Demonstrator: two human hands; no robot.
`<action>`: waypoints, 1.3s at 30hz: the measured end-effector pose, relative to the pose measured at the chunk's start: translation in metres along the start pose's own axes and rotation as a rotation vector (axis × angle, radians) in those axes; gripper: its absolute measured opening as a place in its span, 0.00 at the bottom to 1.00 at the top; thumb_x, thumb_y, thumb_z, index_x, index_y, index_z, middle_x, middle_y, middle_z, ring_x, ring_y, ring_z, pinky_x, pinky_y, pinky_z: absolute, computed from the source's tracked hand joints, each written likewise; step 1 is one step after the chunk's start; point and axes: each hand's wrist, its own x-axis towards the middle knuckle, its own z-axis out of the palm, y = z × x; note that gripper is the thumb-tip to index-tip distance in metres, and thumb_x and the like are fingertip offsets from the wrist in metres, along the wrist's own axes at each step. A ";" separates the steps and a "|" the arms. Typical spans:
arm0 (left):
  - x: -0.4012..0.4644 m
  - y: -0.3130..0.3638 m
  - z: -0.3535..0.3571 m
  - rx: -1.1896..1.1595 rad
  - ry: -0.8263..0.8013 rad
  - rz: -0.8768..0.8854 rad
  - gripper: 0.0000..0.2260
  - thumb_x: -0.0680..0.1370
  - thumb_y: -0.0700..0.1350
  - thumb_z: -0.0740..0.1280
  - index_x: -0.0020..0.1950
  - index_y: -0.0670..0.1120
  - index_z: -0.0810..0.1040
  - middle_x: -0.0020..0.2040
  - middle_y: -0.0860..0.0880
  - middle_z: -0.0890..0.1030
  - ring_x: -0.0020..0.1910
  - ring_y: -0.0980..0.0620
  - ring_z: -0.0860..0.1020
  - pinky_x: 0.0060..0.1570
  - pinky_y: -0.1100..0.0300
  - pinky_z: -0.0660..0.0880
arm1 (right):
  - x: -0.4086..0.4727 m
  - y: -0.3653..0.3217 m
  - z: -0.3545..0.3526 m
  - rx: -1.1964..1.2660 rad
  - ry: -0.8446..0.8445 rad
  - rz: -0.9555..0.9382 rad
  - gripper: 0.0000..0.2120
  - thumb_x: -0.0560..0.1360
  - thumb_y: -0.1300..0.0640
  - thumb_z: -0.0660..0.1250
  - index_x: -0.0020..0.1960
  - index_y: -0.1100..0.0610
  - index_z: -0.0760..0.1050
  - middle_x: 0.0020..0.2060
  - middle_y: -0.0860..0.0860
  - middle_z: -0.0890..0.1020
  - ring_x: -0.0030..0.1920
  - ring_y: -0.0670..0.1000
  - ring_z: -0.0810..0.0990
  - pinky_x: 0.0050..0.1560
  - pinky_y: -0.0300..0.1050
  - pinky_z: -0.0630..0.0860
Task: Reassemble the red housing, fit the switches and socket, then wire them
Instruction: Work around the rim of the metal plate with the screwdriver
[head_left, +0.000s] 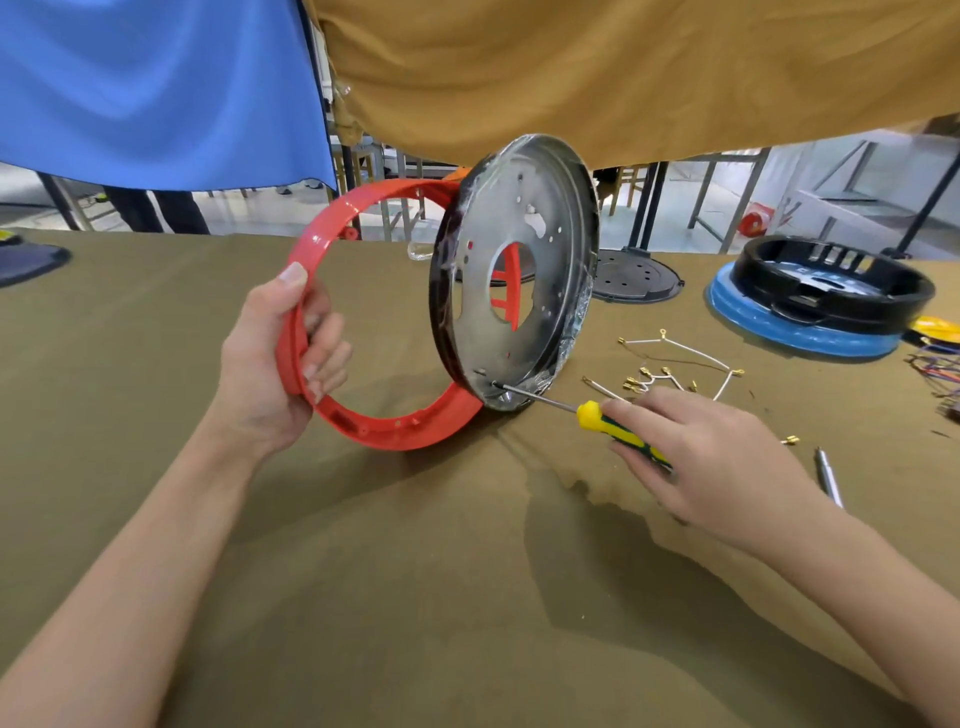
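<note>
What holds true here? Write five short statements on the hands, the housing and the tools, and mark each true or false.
1. The left hand grips the red housing ring. True.
2. The right hand holds a hammer. False: it holds a yellow-and-green screwdriver.
3. The screwdriver tip meets the metal plate near its lower edge. True.
4. The metal plate lies flat on the table. False: it stands on edge against the ring.
5. White wires with terminals lie on the cloth right of the plate. True.
</note>
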 end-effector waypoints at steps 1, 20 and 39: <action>0.000 0.000 0.000 -0.003 -0.001 -0.004 0.16 0.77 0.54 0.53 0.34 0.46 0.60 0.19 0.52 0.60 0.17 0.53 0.55 0.18 0.65 0.56 | 0.000 -0.001 0.000 0.061 0.005 0.044 0.12 0.73 0.58 0.74 0.56 0.57 0.82 0.38 0.52 0.81 0.35 0.57 0.80 0.32 0.51 0.78; -0.002 -0.004 0.003 0.065 -0.083 0.051 0.19 0.77 0.58 0.62 0.35 0.46 0.61 0.20 0.52 0.62 0.18 0.55 0.58 0.19 0.62 0.56 | 0.003 0.008 -0.007 0.479 -0.137 0.444 0.09 0.75 0.51 0.71 0.55 0.44 0.82 0.41 0.40 0.83 0.38 0.43 0.79 0.37 0.34 0.73; 0.004 -0.002 -0.005 0.060 -0.600 -0.302 0.39 0.71 0.56 0.71 0.78 0.46 0.62 0.74 0.39 0.69 0.73 0.39 0.69 0.62 0.44 0.73 | 0.004 0.009 -0.002 0.286 -0.175 0.159 0.16 0.77 0.49 0.68 0.65 0.48 0.78 0.44 0.44 0.78 0.42 0.48 0.78 0.43 0.50 0.77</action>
